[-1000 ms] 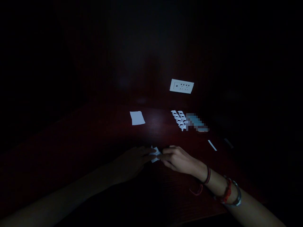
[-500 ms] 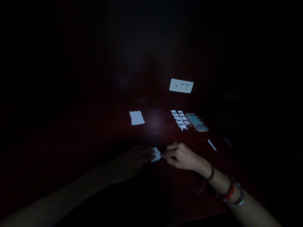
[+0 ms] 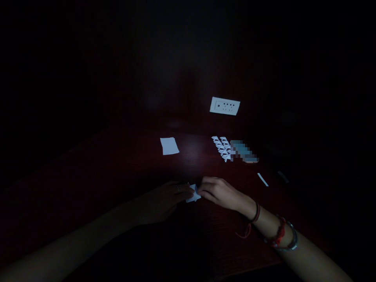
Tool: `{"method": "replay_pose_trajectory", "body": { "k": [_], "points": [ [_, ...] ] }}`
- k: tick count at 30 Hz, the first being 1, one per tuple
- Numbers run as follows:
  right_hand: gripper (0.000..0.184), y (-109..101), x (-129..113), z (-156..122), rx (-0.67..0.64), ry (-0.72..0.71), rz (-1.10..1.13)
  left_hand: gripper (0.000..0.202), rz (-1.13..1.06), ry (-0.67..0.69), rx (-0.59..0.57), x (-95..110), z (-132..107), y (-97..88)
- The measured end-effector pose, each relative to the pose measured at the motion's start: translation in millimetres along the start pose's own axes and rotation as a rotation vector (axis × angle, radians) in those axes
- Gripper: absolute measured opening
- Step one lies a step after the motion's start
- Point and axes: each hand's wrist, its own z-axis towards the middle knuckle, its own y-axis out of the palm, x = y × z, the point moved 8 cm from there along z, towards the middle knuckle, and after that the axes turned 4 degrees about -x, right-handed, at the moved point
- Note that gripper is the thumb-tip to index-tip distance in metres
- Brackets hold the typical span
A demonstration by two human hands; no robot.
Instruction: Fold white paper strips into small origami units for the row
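A small white folded piece of paper [image 3: 192, 197] lies on the dark red tabletop between my hands. The fingers of my left hand [image 3: 173, 197], one with a ring, press on its left side and hold it down. My right hand [image 3: 219, 192] has thumb and fingers pinched together at the paper's right edge, on a raised flap. The left hand is in deep shadow, so its thumb cannot be made out.
A small stack of white paper sheets [image 3: 169, 146] lies farther back. Several folded paper pieces [image 3: 222, 149] stand in rows beside a blurred-out phone [image 3: 248, 152]. A white paper strip [image 3: 263, 179] lies at the right. A wall socket [image 3: 225, 106] is behind.
My right hand has shifted slightly left, onto the folded paper, and its fingers have drawn closer together at the flap. The left hand has barely moved.
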Motion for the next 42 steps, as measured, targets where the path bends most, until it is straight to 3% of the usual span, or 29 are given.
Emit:
{"method": "replay_pose_trajectory", "body": {
  "k": [8, 15, 33, 39, 42],
  "points": [
    [0.013, 1.7, 14.8, 2.0, 0.09, 0.114, 0.077, 0.057, 0.027, -0.013, -0.059, -0.6, 1.2, 3.4],
    [0.01, 6.2, 19.8, 2.9, 0.079, 0.16, 0.098, 0.056, 0.02, 0.094, -0.06, 8.9, 6.0, 0.6],
    [0.007, 4.9, 18.4, 7.5, 0.056, 0.204, 0.057, 0.053, 0.008, 0.092, -0.078, 8.6, 7.9, -0.1],
    [0.015, -2.1, 14.2, 2.8, 0.1, 0.104, 0.045, 0.059, -0.015, 0.111, -0.061, 2.3, 1.6, 4.3],
    [0.023, -3.0, 9.2, -2.0, 0.049, 0.01, -0.039, 0.062, -0.022, 0.116, -0.053, 1.1, 0.2, 4.2]
  ]
}}
